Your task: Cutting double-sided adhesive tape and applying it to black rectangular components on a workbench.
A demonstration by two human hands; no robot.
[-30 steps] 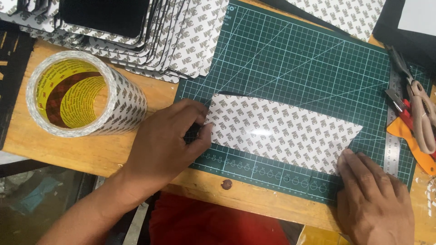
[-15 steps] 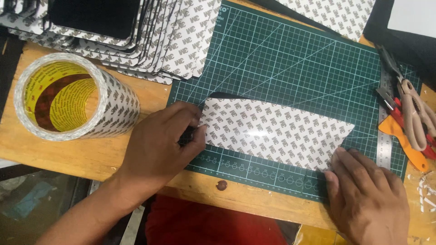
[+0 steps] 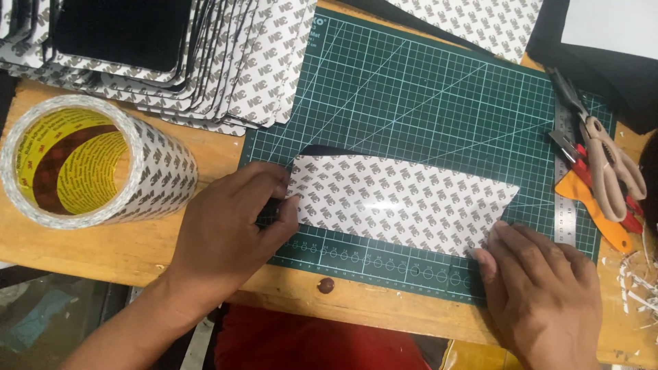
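Across a green mat (image 3: 425,103), a patterned sheet (image 3: 397,202) is pinned lengthwise: left hand (image 3: 229,233) pinching one end, right hand (image 3: 541,294) pressed flat on the other.

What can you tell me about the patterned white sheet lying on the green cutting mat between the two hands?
The white, glossy, grey-patterned sheet looks like adhesive backing paper. It lies flat on the green gridded cutting mat, an elongated four-sided piece with a slanted right end. A dark layer peeks out along its upper left edge. The left hand presses its left end with the fingers; the right hand holds its lower right corner. A highlight shines near its middle.
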